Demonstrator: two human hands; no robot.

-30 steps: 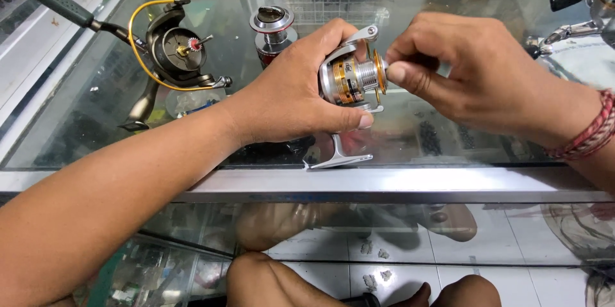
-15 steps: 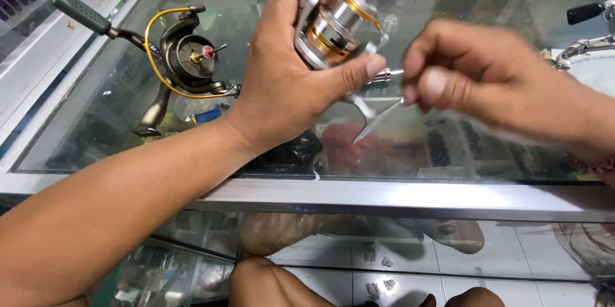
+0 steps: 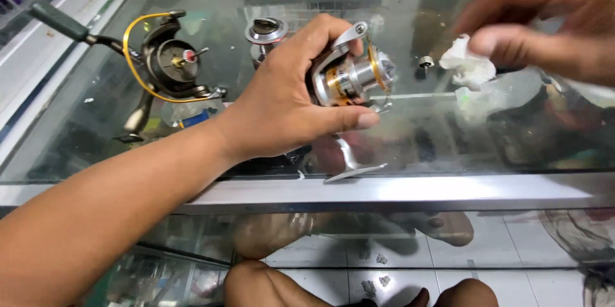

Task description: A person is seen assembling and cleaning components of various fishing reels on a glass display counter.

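A: Okay, left hand [image 3: 288, 105] first, what are the fingers doing?

B: Curled tight around the silver and gold spinning reel [image 3: 349, 76], centre of frame. Thumb lies along its underside, index hooks over the top by the bail. The reel's foot [image 3: 351, 167] sticks down toward the metal counter edge.

A: Right hand [image 3: 551, 15]?

B: Upper right, blurred. Thumb and fingers close together but clamped on nothing I can make out. It hovers just above a crumpled white tissue [image 3: 467, 63] lying on the glass counter [image 3: 269, 147]; touching or not, cannot tell.

A: Containers?

B: Only the glass display case under the counter top; contents are dim and unreadable.

A: Other stuff on top?

B: A dark reel with a yellow bail [image 3: 168, 63] at upper left, a loose silver spool [image 3: 266, 31] behind the left hand.

A: Change from half a second ago?

B: The reel is lower now and tipped on its side. The right hand has moved off it, up and right.
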